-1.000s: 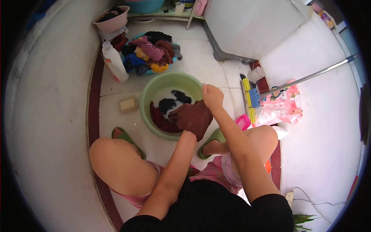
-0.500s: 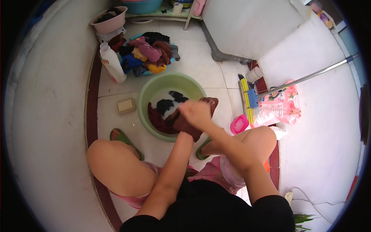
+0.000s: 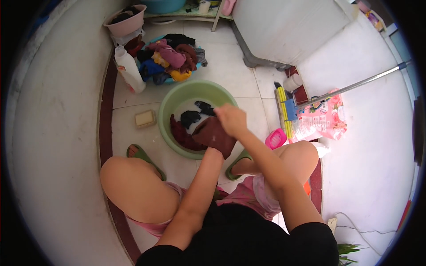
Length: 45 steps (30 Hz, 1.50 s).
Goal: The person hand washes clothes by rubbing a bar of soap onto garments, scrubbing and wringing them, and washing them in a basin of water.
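A dark reddish-brown garment (image 3: 214,135) is drawn over my left hand and hangs at the near right part of a green washbasin (image 3: 164,117). Only my left wrist (image 3: 214,154) shows below the cloth, so its fingers are hidden. My right hand (image 3: 232,120) is closed at the garment's upper right edge, above the basin rim; its fingertips are partly out of sight. Inside the basin, two dark wet cloth pieces (image 3: 191,119) lie in whitish water, with a maroon cloth (image 3: 181,138) along the left side.
Left of the basin lies a soap bar in a dish (image 3: 144,119). Beyond stand a white bottle (image 3: 128,71) and a heaped laundry tub (image 3: 173,60). A mop (image 3: 289,110), pink brush (image 3: 276,139) and pink bag (image 3: 323,117) are to the right.
My right hand has moved slightly up and right. The garment's end that stuck out beyond it on the right no longer shows there; the cloth now spreads flatter over my left hand.
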### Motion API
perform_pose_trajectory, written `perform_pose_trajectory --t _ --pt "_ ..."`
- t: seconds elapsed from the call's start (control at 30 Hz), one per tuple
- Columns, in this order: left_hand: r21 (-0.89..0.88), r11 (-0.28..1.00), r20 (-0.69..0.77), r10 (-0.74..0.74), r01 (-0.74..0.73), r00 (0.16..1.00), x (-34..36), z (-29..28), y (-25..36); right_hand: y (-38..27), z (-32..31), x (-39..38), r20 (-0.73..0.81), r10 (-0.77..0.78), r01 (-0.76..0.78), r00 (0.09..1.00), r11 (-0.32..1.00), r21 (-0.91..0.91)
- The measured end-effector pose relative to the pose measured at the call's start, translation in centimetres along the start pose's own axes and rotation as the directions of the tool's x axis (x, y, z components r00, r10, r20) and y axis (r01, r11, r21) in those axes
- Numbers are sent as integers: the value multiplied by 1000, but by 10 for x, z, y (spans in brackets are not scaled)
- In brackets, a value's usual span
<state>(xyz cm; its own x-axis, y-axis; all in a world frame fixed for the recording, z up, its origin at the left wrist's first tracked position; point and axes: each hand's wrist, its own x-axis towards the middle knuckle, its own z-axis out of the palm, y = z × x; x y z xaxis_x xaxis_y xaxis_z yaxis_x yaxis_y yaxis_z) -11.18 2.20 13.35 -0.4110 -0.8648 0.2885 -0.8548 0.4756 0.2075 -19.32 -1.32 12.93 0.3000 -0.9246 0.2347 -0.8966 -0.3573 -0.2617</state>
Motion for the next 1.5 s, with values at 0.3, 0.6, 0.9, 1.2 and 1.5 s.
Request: perform_pose_trajectory --t 0.3,0.6,0.9,1.2,1.5 --pt "-112 994 131 26 -12 991 4 -44 -5 -25 11 -15 -118 -298 320 947 902 290" --pt "-161 986 152 73 -48 986 4 -50 -19 84 -13 11 -57 606 -375 793 561 738" --pt "-195 976 301 157 -100 941 -8 -69 -44 23 -63 2 554 272 -617 787 351 705" --pt "-950 194 207 -199 246 958 -29 16 -50 -3 -108 58 257 363 -364 896 266 893" --pt "-945 320 -39 -300 62 953 -5 1 -40 -25 -123 64 492 209 -532 845 239 812"
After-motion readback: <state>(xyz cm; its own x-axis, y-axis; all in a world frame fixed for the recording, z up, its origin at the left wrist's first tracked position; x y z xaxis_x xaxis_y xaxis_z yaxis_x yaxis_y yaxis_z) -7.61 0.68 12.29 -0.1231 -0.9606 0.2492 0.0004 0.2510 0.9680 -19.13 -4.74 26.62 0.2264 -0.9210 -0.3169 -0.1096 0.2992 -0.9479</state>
